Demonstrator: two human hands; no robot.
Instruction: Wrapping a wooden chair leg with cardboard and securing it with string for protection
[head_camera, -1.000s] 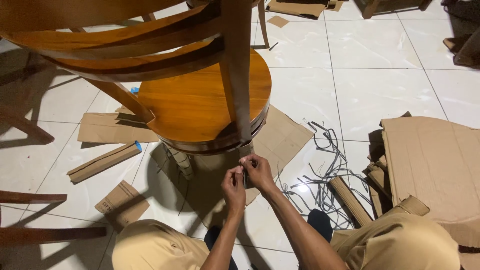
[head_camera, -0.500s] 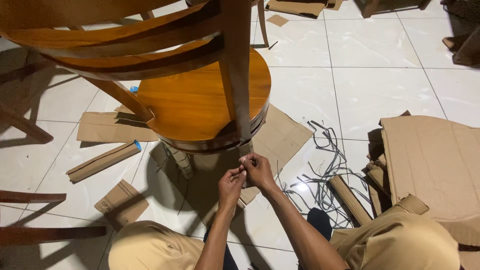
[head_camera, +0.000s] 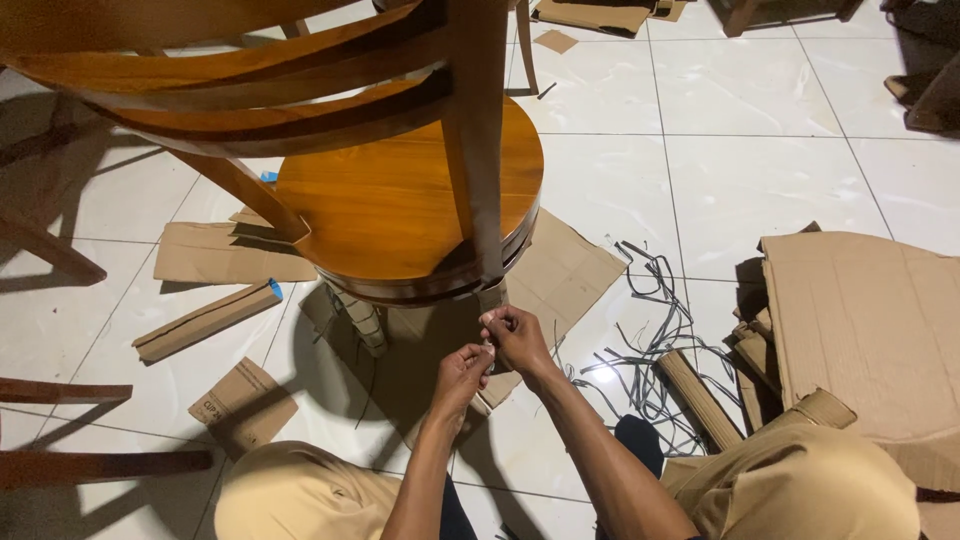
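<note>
A glossy wooden chair (head_camera: 400, 200) with a round seat and curved back slats stands on the tiled floor in front of me. Its rear leg (head_camera: 493, 296) below the seat is wrapped in brown cardboard. My left hand (head_camera: 462, 372) and my right hand (head_camera: 512, 335) meet at that wrapped leg, just under the seat rim. The fingers of both hands pinch something small at the cardboard wrap; what it is I cannot make out. A second wrapped leg (head_camera: 362, 318) shows to the left under the seat. My knees in tan trousers frame the bottom of the view.
Flat cardboard sheets (head_camera: 232, 252) and offcuts lie around the chair. A large cardboard stack (head_camera: 870, 320) sits at the right. Loose grey plastic straps (head_camera: 640, 340) tangle on the tiles near my right arm. Other dark wooden chair parts (head_camera: 60, 460) reach in from the left edge.
My left hand has slid slightly down and away from the leg, while the right hand stays at the wrap. The chair has not moved.
</note>
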